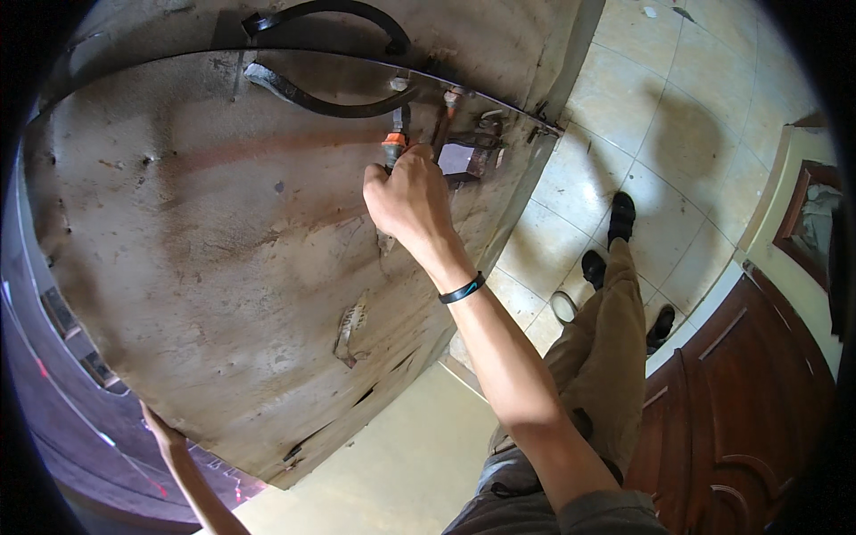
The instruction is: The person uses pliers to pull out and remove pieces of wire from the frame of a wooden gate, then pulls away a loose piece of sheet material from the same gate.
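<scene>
A large, weathered brown panel (259,214) with dents and stains fills the left half of the head view. My right hand (406,198), wearing a dark wristband (462,290), is closed around a narrow part with an orange collar (394,140) near the panel's far edge. What lies inside the fist is hidden. Beside it, another orange-marked fitting (451,100) sits by the edge. Two black curved strips (334,107) arch on either side of that edge. At the lower left, my left hand (163,431) touches the panel's rim; its fingers are mostly hidden.
A small boxy fitting (459,160) is fixed right of my right hand. Light floor tiles (615,107) spread to the right, where dark shoes (622,217) show. Brown carved wooden doors (713,419) stand at the lower right. Purple material (98,428) lies behind the panel's left rim.
</scene>
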